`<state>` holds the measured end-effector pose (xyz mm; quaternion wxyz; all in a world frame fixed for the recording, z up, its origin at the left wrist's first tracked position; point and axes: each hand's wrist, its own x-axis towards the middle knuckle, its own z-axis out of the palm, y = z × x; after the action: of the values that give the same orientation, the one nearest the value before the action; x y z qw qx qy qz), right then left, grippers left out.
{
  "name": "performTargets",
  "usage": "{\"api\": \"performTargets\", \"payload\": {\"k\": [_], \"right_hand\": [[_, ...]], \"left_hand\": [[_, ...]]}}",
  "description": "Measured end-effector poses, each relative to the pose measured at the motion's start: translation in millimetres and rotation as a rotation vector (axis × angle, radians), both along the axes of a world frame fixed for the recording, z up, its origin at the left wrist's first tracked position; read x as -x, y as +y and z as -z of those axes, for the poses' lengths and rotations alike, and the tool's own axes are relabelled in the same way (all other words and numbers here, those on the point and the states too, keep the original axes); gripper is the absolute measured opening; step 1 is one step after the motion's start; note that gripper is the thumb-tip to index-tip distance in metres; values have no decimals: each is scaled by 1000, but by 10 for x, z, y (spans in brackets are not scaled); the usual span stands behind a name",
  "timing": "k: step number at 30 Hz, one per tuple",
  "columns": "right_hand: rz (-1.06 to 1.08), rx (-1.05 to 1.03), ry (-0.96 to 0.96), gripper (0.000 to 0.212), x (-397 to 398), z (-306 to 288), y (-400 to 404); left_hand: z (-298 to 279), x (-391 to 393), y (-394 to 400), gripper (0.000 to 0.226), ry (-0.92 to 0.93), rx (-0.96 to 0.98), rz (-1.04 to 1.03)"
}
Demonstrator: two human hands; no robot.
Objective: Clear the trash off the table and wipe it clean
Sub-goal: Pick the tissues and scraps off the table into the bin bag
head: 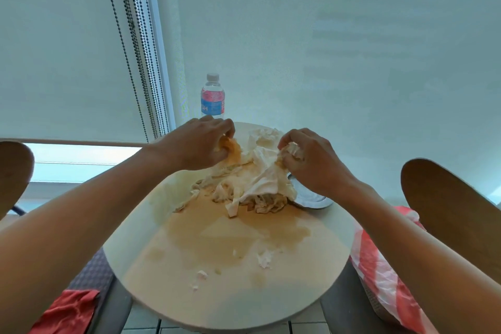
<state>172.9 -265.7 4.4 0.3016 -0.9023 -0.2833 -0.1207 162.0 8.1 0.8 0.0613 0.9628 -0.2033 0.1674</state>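
Round pale surface, brown spill spread from centre toward 6 o'clock. Red cloth off the edge at 8 o'clock. Left hand at 11 o'clock, fingers curled round a stained wad at the left end of the tissue heap. Bottle upright at 12 o'clock, just behind that hand. Heap, soaked and brown at its base, lies from centre toward 1 o'clock. Small tissue scraps sit in the spill near 6 o'clock. Right hand at 1 o'clock, fingers pinching the heap's right end. Metal lid at 2 o'clock, partly under the heap. Striped bag off the edge at 4 o'clock.
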Motion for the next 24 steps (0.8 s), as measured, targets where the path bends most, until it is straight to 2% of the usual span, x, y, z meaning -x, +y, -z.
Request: {"api": "performTargets", "payload": {"k": [2,6,12,18,24], "right_hand": [[-2,-20,3,13,-18,13,13],[-12,-32,2,15,-44,-7,21],[-44,-81,-104,23,-88,-69,7],[-15,-128,-103,26,-83,-200,8],[20,-141,-109,17,1,-329,16]], "left_hand": [[-2,-40,3,28,-37,-14,16],[-45,-68,-54,28,25,85,40],[-126,-77,-124,27,66,210,35],[-175,-43,-158,25,4,294,39],[-171,-43,-146,33,-60,289,135]]}}
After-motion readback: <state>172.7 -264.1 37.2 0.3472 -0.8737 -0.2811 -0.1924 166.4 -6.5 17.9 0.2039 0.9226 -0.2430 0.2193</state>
